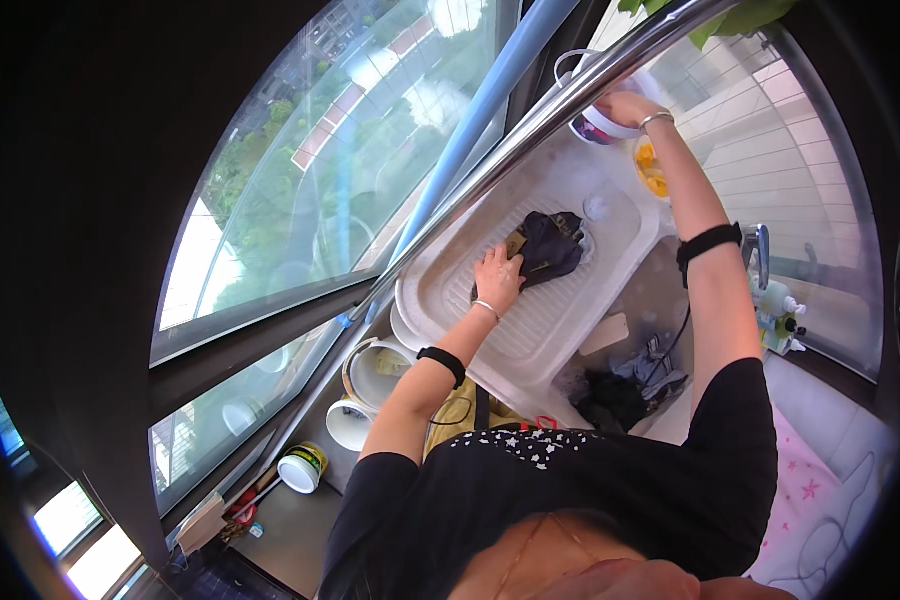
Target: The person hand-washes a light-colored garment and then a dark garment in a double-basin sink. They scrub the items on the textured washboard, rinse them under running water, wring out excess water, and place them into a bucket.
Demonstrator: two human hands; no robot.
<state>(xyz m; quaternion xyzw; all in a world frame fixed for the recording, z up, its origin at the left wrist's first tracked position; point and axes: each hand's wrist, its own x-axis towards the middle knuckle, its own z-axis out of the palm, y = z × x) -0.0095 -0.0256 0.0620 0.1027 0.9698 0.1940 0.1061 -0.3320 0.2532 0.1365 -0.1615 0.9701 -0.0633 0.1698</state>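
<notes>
**Your left grip is on the dark cloth; your right is away at the bucket**

The dark cloth (552,250) lies bunched on the ribbed white washing tray (530,345), and your left hand (500,278) is the nearer one: it touches the cloth's near-left end. From that grip most of the cloth stretches away and to the right. Its long axis slants from lower left to upper right, roughly along the tray's length. Your left fingers lie over the cloth's edge, beside a tan patch (515,243); you cannot tell from here whether they pinch the fabric or only press it.

Your right hand (630,108) is well apart from the cloth, beyond its far end and to the right, reaching into the mouth of a white bucket (595,128). The fingertips are hidden, so whether that grip is open or closed on something cannot be told.

As for labels, the bucket carries a dark purple and pink print, and a small tub (302,468) at lower left has a black-and-yellow band. You can make out no lettering on the tan patch.
</notes>
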